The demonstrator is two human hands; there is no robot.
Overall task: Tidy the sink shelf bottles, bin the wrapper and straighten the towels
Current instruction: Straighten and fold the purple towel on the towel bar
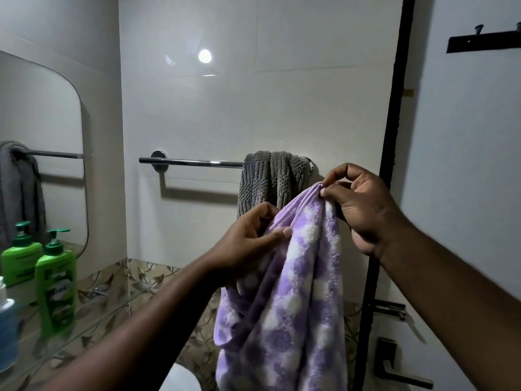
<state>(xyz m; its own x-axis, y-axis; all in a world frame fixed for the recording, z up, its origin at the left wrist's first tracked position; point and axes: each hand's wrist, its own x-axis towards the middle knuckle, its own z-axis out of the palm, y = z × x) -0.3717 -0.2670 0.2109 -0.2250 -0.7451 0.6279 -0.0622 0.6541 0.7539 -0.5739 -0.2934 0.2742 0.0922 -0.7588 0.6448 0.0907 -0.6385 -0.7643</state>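
at the tiled bathroom wall, in front of the chrome towel rail (194,162), a person is holding up a purple-and-white patterned towel (287,306) with both bare hands. the right hand (358,204) is pinching the towel's uppermost gathered edge between thumb and fingertips, its grip closing on the fabric just beside the rail's right-hand bracket. the left hand (251,241) is gripping a lower fold of the same edge, thumb lying across the cloth and fingers curling behind it. the towel is hanging down from the two hands in loose vertical folds, running out of view at the bottom of the frame, and is not resting on the rail. behind it, a grey ribbed towel (270,179) is hanging bunched at the right end of the rail, partly covered by the purple-and-white patterned towel and the left hand. to the left, a green pump bottle (56,280) is standing upright on the glass shelf (93,320), with a blue bottle (7,328) nearer the camera at the frame's left edge. the mirror (39,136) above the shelf is reflecting the green pump bottle, the grey ribbed towel and part of the rail. at the far right, a black hook rack (479,43) is sitting high on the door (465,165), and a dark door handle (394,365) is showing low down.
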